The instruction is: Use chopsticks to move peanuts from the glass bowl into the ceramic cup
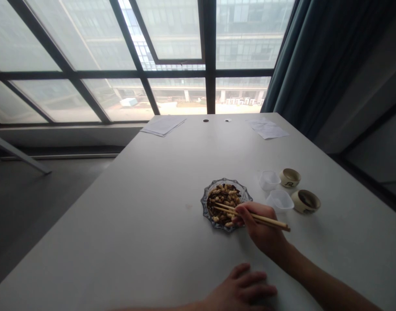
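A pair of wooden chopsticks [269,221] is gripped in my right hand [261,224], whose fingers are closed round them. Their tips reach into a scalloped glass plate [204,211] heaped with peanuts [228,194] and small dark pieces too blurred to name. Whether the tips pinch anything I cannot make out. My right hand hangs over the plate's right edge and hides part of it. Nearer to me, my left hand [240,289] lies on the white table with its fingers apart, holding nothing.
Right of the plate stand two clear plastic containers, a far one [269,179] and a near one [280,201]. Beside them are two beige cups, one far [290,177] and one near [306,201]. Papers [164,125] lie at the table's far left, another sheet [267,128] at the far right.
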Available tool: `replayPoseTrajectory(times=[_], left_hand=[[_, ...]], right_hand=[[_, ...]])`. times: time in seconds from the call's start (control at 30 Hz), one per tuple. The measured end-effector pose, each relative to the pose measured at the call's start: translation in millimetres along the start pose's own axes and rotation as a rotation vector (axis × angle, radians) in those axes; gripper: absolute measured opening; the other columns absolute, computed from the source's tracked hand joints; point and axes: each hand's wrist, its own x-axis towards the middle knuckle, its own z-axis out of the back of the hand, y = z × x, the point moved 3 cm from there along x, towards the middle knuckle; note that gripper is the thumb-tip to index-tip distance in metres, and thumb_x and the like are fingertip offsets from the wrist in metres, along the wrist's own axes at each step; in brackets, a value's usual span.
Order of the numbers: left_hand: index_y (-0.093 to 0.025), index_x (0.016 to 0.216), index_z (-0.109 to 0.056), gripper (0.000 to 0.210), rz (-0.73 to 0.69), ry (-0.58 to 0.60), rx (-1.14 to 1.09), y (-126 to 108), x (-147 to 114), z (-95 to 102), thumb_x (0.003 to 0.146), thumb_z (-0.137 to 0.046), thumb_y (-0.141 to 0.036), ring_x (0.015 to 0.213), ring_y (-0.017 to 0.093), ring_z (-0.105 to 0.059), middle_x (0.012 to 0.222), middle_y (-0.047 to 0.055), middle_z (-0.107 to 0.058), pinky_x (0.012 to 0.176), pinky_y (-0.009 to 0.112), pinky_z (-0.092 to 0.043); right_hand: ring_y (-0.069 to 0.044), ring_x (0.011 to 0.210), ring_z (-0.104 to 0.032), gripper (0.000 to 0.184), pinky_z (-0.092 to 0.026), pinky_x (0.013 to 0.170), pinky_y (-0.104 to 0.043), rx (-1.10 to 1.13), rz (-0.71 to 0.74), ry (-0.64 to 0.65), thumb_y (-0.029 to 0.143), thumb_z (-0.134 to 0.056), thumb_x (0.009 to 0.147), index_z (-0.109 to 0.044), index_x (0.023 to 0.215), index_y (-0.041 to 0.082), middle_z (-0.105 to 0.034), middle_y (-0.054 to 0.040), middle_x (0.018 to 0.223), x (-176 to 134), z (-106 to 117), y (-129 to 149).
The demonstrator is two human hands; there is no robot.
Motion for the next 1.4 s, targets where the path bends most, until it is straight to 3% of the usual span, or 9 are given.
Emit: replayPoseTrajectory(times=[0.27, 0.57, 0.83, 1.0, 1.2, 1.4], left_hand=[[-0.041, 0.131, -0.068, 0.031, -0.002, 0.070, -0.020, 0.3, 0.5, 1.2, 0.111, -0.045, -0.041, 0.149, 0.016, -0.043, 0.155, -0.011, -0.054, 0.125, 0.039, -0.032], [-0.041, 0.128, -0.071, 0.032, 0.000, 0.057, -0.001, -0.4, 1.6, 1.9, 0.111, -0.044, -0.041, 0.147, 0.016, -0.047, 0.154, -0.012, -0.055, 0.125, 0.039, -0.033], [-0.042, 0.126, -0.071, 0.029, -0.006, -0.033, 0.054, -0.5, 0.1, -2.3, 0.110, -0.046, -0.041, 0.148, 0.014, -0.044, 0.152, -0.014, -0.057, 0.126, 0.038, -0.030], [-0.042, 0.125, -0.072, 0.028, -0.011, -0.030, 0.045, -0.7, -1.7, -5.5, 0.110, -0.047, -0.042, 0.148, 0.015, -0.045, 0.152, -0.013, -0.057, 0.125, 0.039, -0.032], [-0.040, 0.125, -0.071, 0.028, -0.007, 0.063, 0.001, 0.2, -1.7, -6.1, 0.110, -0.047, -0.041, 0.148, 0.015, -0.045, 0.154, -0.012, -0.055, 0.125, 0.038, -0.032], [-0.040, 0.122, -0.072, 0.027, -0.001, 0.001, 0.007, -0.6, -1.5, -7.4, 0.110, -0.049, -0.041, 0.148, 0.015, -0.046, 0.152, -0.013, -0.057, 0.126, 0.038, -0.030]], right_hand=[[-0.020, 0.064, -0.076, 0.042, -0.057, 0.062, -0.027, 0.085, -0.097, 0.018, 0.049, -0.058, 0.102, -0.074, 0.081, 0.017, -0.078, -0.0070, 0.072, -2.8, -10.8, -15.0], [-0.019, 0.059, -0.073, 0.047, -0.058, 0.057, -0.027, 0.097, -0.181, 0.023, 0.054, -0.056, 0.101, -0.073, 0.079, 0.016, -0.078, -0.0079, 0.071, -3.9, -10.6, -12.1], [-0.019, 0.062, -0.075, 0.045, -0.058, 0.059, -0.026, 0.055, -0.165, 0.034, 0.051, -0.057, 0.102, -0.074, 0.079, 0.016, -0.077, -0.0064, 0.070, -3.7, -7.3, -5.5], [-0.019, 0.063, -0.075, 0.045, -0.057, 0.060, -0.027, 0.052, -0.153, 0.057, 0.051, -0.056, 0.102, -0.074, 0.080, 0.017, -0.077, -0.0066, 0.071, -4.1, -7.3, -7.2], [-0.020, 0.064, -0.076, 0.045, -0.058, 0.061, -0.027, 0.079, -0.174, 0.050, 0.054, -0.057, 0.101, -0.073, 0.080, 0.017, -0.077, -0.0070, 0.071, -1.2, -8.6, -13.7], [-0.018, 0.060, -0.072, 0.049, -0.057, 0.059, -0.027, 0.038, -0.170, 0.045, 0.055, -0.054, 0.102, -0.069, 0.072, 0.018, -0.077, -0.0069, 0.071, -1.0, -9.3, -14.0]])
